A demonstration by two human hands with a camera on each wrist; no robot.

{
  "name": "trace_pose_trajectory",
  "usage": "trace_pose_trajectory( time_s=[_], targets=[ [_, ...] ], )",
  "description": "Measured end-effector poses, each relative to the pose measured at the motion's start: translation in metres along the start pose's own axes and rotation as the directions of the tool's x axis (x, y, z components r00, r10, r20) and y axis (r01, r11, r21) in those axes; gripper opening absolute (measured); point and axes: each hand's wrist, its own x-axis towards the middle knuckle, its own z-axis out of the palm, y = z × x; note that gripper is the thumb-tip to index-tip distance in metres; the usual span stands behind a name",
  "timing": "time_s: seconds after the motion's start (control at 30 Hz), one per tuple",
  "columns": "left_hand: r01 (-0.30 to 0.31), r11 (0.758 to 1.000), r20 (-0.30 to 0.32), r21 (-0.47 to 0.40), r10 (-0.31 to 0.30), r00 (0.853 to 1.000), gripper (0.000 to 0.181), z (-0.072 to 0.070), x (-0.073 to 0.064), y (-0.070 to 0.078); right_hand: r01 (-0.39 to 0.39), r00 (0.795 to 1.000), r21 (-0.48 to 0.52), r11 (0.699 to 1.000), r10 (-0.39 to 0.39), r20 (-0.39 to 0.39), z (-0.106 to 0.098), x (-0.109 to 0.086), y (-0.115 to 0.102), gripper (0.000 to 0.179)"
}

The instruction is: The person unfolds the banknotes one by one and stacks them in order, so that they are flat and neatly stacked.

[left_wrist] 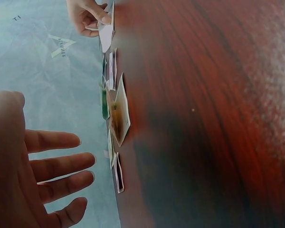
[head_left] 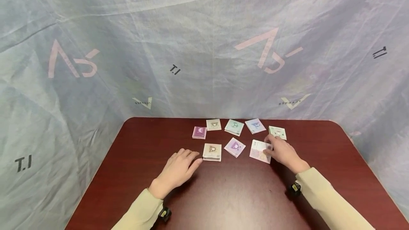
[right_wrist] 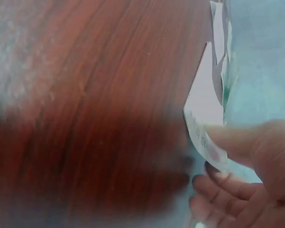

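Observation:
My right hand [head_left: 283,153] pinches the edge of a pale play banknote [head_left: 258,151] at the right of the front row. In the right wrist view the thumb lies over this banknote [right_wrist: 204,102] and the fingertips curl beneath its lifted end. My left hand [head_left: 179,168], fingers spread and holding nothing, hovers at the left, its fingertips close beside a folded brown banknote [head_left: 212,150]. Between the two hands lies a folded purple banknote [head_left: 235,147], turned at an angle.
Behind lies a row of folded banknotes: dark purple [head_left: 199,132], beige [head_left: 213,125], green [head_left: 234,127], blue [head_left: 255,125] and another green one [head_left: 278,131] near my right fingers. They rest on a dark red wooden table [head_left: 233,201]. Grey printed cloth [head_left: 204,45] hangs behind its far edge.

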Motion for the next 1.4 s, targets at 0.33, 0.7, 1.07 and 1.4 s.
trace_pose_trajectory(
  time_s=[0.33,0.7,1.07,1.4],
  targets=[
    [0.01,1.0,-0.034,-0.029,-0.011,0.999,0.044,-0.001,0.004,-0.006,-0.139,0.989,0.343,0.929,0.147,0.002,-0.018,-0.001,0.011,0.017],
    [-0.047,0.998,-0.07,-0.04,0.044,0.997,0.037,0.004,0.021,0.002,-0.127,0.991,0.511,0.85,0.131,0.03,-0.027,-0.001,-0.008,0.019],
    [-0.112,0.988,-0.046,-0.108,0.108,0.993,0.031,0.014,0.043,0.025,-0.152,0.985,0.509,0.847,0.085,0.151,-0.027,0.0,-0.041,0.018],
    [-0.135,0.969,-0.05,-0.209,0.127,0.991,0.027,0.024,0.067,0.052,-0.051,0.973,0.517,0.854,-0.073,0.217,-0.025,0.005,-0.065,0.014]
  ],
)
